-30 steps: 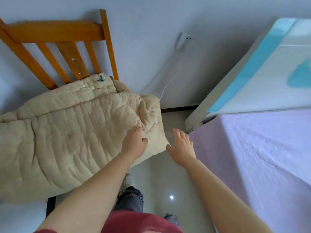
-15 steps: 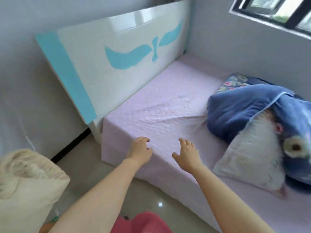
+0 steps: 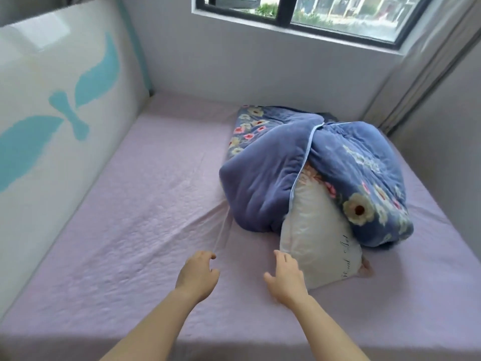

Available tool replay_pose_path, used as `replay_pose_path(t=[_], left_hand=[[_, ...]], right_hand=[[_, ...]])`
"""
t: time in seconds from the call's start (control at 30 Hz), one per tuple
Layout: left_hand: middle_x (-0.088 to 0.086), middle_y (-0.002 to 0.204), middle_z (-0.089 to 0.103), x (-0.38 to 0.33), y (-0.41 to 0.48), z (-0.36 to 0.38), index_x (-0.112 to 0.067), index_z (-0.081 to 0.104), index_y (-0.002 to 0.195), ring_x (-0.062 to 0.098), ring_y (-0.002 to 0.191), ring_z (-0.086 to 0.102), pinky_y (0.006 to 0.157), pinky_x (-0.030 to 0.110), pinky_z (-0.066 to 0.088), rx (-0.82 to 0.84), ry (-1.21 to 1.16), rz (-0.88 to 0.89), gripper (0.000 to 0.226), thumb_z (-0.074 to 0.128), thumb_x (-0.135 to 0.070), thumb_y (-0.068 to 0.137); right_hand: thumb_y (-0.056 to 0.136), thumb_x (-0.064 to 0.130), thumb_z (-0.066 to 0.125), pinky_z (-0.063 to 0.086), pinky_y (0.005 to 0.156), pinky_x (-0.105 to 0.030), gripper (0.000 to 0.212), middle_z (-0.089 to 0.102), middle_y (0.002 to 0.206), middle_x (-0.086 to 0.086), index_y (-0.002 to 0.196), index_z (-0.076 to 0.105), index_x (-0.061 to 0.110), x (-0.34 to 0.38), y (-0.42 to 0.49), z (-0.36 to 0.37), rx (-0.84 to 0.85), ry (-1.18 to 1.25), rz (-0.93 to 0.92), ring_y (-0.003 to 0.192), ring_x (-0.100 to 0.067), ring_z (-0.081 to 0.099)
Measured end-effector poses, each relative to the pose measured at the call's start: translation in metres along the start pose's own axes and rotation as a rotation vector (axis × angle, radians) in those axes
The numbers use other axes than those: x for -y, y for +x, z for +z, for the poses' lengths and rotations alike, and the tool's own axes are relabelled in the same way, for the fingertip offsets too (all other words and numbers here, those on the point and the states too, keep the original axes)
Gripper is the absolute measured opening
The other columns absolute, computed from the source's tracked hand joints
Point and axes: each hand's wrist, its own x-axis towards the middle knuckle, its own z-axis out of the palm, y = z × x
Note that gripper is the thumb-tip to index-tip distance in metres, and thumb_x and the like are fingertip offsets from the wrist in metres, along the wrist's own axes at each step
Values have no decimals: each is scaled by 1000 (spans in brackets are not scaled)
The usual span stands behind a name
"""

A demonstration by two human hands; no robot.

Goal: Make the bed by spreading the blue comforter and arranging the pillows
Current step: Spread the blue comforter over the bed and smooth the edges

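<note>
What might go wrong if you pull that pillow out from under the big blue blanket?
1. The pillow is wedged under the bunched blue comforter. Tugging it with the right hand may drag the whole heap along, or topple it.
2. The lilac sheet has a crease running from the heap toward the left hand. Pulling things across it would probably wrinkle it more.

Blue floral comforter lies bunched on the bed's right half; white pillow pokes out beneath
</note>
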Motion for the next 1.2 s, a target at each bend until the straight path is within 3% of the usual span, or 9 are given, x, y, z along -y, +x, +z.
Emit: replay_pose_path(t=[0.27,0.47,0.57,0.63,0.73,0.8,0.9,1.0,1.2], left_hand=[[3,141,46,-98,137,5,-18,53,130,24,128,43,99,36,43,101,222,281,47,48,-19,84],[10,146,47,-192,230,38,-20,62,123,30,134,46,94,39,50,-37,678,780,73,76,-10,52],[8,157,-23,-223,276,65,-23,10,153,29,147,-16,119,48,4,-28,1007,934,74,46,-7,90],[5,154,-34,-233,300,77,-18,8,152,27,140,-33,116,48,-9,-48,1278,938,65,37,-3,96],[10,157,29,-216,327,81,-7,51,132,27,148,9,119,45,11,-167,1357,1026,45,31,-4,93],[10,100,74,-200,335,63,-8,75,88,28,113,63,110,39,40,-158,1309,1018,47,30,-4,81],[0,54,61,-185,327,19,-20,65,53,21,58,58,69,31,51,-82,1295,979,24,46,-13,67],[5,75,68,-179,299,-7,-21,60,67,25,66,54,72,32,34,319,1279,834,12,49,-22,71],[15,83,71,-137,248,1,-16,64,73,35,75,64,73,35,39,502,1097,792,11,57,-24,70]], right_hand=[[91,32,52,33,106,-39,63,30,152,0,147,26,17,-54,80,-51,-115,85,188,138,-22,28],[93,35,49,28,109,-37,66,24,156,3,150,21,17,-99,161,-80,-128,36,164,142,-18,23],[93,33,48,25,112,-36,67,22,157,3,151,19,18,-119,208,-85,-141,-4,119,144,-16,20],[92,31,48,24,113,-36,67,22,157,2,151,19,18,-128,232,-82,-144,-20,84,144,-16,20],[90,21,49,26,111,-35,62,29,153,1,149,27,18,-133,259,-70,-134,28,5,142,-17,25],[88,13,50,31,108,-36,55,42,144,-2,142,40,16,-130,276,-66,-182,160,-20,135,-19,35],[89,13,54,38,100,-35,38,59,125,-4,127,57,12,-112,305,-78,-355,373,-10,119,-22,50],[92,32,59,43,88,-27,30,67,109,0,116,65,15,-68,338,-108,-341,671,33,100,-14,59],[57,67,77,52,94,-45,90,62,115,4,125,52,14,33,395,-112,-50,1145,147,104,-16,60]])
